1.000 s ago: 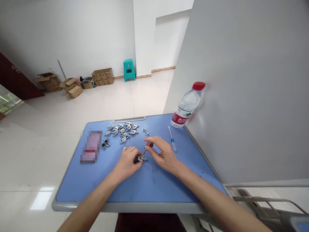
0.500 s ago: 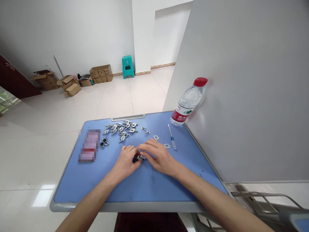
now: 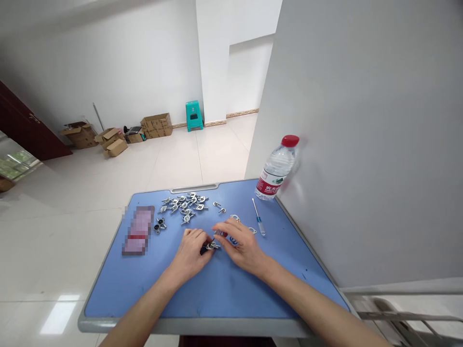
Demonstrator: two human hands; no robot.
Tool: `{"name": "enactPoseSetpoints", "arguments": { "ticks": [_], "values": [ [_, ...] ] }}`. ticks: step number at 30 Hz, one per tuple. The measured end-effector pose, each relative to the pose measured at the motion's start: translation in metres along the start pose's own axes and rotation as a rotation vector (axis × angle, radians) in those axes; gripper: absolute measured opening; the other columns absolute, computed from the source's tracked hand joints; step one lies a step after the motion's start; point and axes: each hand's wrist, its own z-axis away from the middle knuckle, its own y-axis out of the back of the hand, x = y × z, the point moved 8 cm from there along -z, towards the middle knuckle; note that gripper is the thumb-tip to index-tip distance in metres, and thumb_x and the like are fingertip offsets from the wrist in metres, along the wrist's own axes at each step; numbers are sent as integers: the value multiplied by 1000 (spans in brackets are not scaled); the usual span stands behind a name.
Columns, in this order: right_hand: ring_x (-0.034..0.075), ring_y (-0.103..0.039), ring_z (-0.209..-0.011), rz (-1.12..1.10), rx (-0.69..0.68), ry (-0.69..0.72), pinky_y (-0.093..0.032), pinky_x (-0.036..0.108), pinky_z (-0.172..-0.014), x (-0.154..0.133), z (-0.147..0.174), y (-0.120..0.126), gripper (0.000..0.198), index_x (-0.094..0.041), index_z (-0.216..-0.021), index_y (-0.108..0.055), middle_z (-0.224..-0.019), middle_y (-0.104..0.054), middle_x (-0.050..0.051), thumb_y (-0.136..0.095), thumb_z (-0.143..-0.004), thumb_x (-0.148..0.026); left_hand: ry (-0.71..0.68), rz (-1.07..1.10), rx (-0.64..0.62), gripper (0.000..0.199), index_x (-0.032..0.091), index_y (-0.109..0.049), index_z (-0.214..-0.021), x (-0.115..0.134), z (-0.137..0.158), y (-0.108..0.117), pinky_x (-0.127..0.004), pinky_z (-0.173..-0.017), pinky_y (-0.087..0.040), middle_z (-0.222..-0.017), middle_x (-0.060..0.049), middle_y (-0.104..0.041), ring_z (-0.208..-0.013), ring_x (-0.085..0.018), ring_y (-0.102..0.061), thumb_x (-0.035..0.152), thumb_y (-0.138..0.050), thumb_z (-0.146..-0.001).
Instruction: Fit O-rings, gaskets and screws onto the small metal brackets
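My left hand (image 3: 192,248) rests on the blue tabletop, thumb and fingers closed on a small silver metal part (image 3: 212,246) with a short stub. My right hand (image 3: 243,245) is just to the right, its thumb and fingertips pinched together by that part; something thin shows at the tips, too small to name. A dark ring-like shape (image 3: 233,240) shows under its curled fingers. Flat metal gaskets lie just beyond this hand, one of them (image 3: 252,231) partly hidden. Farther off is a loose pile of similar silver metal parts (image 3: 185,205).
On the blue table (image 3: 173,303), a screwdriver (image 3: 259,219) lies at the right and a water bottle (image 3: 277,168) stands against the grey wall. Two small metal pieces (image 3: 219,207) lie mid-table. Black-centred parts (image 3: 159,225) sit beside a blurred purple object (image 3: 139,230).
The view has tilted up slightly, so everything sits lower in the picture. My right fingers have lifted a little off the part and curled; my left hand keeps its hold.
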Motion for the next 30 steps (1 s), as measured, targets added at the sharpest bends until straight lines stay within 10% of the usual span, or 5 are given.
{"name": "enactPoseSetpoints", "arguments": {
  "ticks": [7,30],
  "values": [
    [14,-58,-68,-48,308,-152,-49,29,-66,23,-4,36,11,-23,-97,-60,-80,-63,1,-57,-90,-16,-36,-272,135,9,21,-59,-95,-15,-13,14,-38,-86,-38,-95,-3,-62,-91,-20,-57,15,-57,-88],
    [15,-58,-64,34,256,-72,-49,31,-64,24,-4,31,14,-23,-102,-61,-79,-64,2,-57,-90,-18,113,-438,171,29,18,-58,-118,-35,-32,15,-38,-86,-38,-103,-8,-63,-96,-23,-56,10,-45,-94]
  ]
}}
